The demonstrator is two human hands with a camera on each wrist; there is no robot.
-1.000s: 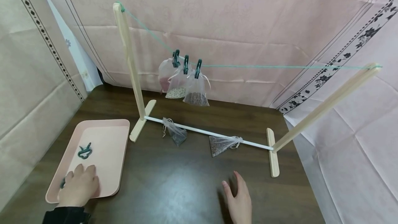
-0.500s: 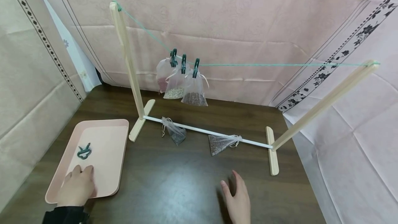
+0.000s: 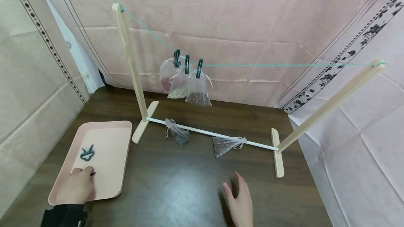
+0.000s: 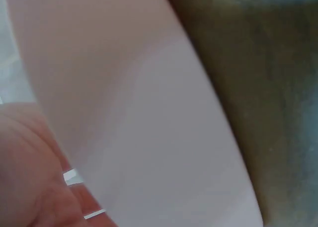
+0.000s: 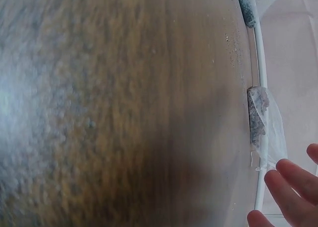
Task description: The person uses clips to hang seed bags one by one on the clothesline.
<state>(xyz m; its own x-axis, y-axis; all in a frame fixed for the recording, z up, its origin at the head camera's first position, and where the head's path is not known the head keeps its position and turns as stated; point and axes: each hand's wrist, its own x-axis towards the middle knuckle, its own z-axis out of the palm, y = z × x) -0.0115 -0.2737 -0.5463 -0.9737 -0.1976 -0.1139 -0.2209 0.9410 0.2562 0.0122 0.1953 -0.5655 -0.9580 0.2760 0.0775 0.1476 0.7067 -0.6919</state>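
Observation:
My left hand (image 3: 75, 186) is low over the pink tray (image 3: 108, 185), its fingers curled and pinching a dark green clothespin (image 3: 93, 173) whose end sticks out past the fingertips. More dark green clothespin parts (image 3: 87, 153) lie farther up the tray. In the left wrist view, the tray wall (image 4: 164, 122) covers part of the hand. My right hand (image 3: 239, 202) hovers at the front of the table, thumb and fingers apart, holding nothing. Nearest to it is a mesh drawstring bag (image 3: 222, 146) with dark filling, lying across the white rod (image 3: 202, 132).
A second filled bag (image 3: 180, 134) lies over the rod farther left. Two wooden posts (image 3: 130, 59) carry a green string (image 3: 268, 65). Three mesh bags (image 3: 197, 92) hang from it on dark green clothespins, left of centre. Cloth curtains (image 3: 252, 16) surround the table.
My left hand has shifted slightly within the tray and its fingers have curled in. The clothespin beside it now pokes out at the right of the fingers. The right hand has hardly moved.

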